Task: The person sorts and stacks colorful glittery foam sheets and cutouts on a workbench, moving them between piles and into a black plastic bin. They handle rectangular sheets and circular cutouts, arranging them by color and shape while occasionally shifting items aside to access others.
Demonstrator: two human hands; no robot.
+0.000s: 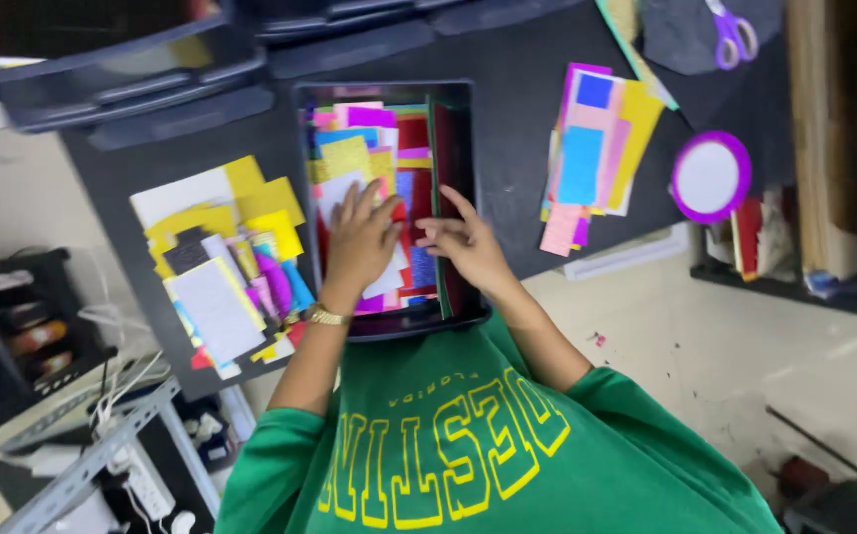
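Hands work inside a dark rectangular tray [458, 109] set at the near edge of a black tabletop [517, 89], seen from the head camera. Left hand [361, 242] lies flat, fingers spread, on the coloured paper scraps [359, 148] filling the tray, gripping nothing that shows. Right hand [468, 247] rests beside it, fingers loosely extended, one touching a tall green sheet [434, 188] standing on edge near the tray's right wall. A loose pile of yellow and white scraps [221, 257] crowds the tray's left side; a second stack [591, 153] lies well apart on the right, bare tabletop between. Purple-rimmed round lid [710, 176] and purple scissors [733, 35] sit far right.
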